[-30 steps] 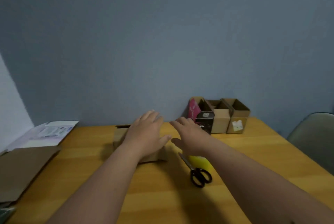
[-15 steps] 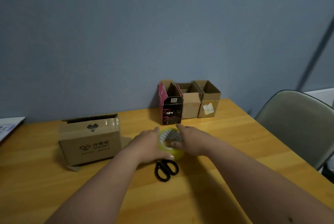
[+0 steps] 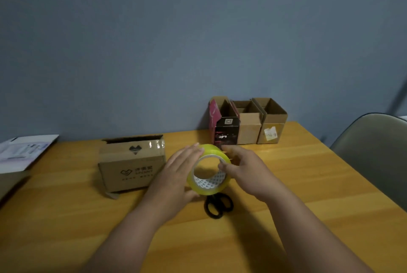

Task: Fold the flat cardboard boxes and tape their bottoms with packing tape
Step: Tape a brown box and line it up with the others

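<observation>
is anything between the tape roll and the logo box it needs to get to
Only the left hand, which holds the tape roll on its box-facing side. The table beyond it, up to the logo box, shows nothing else.

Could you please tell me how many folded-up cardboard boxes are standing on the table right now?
4. A wide brown box sits left of the hands; a black-and-pink box, a plain brown box and a labelled brown box line the wall.
</observation>
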